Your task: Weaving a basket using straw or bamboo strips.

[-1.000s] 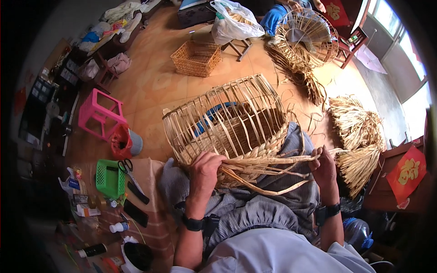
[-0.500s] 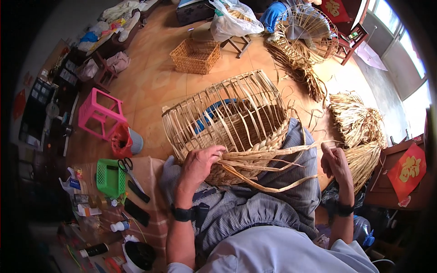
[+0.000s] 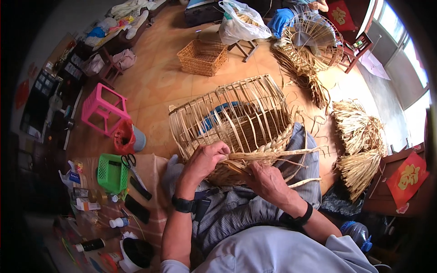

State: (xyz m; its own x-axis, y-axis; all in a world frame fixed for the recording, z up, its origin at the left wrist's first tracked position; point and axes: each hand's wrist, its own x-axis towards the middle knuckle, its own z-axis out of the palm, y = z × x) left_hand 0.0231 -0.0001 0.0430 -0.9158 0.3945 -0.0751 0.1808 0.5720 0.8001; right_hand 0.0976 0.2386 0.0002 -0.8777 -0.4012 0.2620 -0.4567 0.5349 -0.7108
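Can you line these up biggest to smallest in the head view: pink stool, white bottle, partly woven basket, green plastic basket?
1. Partly woven basket
2. Pink stool
3. Green plastic basket
4. White bottle

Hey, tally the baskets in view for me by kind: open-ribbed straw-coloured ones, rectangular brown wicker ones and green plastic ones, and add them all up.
Open-ribbed straw-coloured baskets: 2 (the near basket and the far basket at upper right)
Rectangular brown wicker basket: 1
Rectangular green plastic basket: 1
Total: 4
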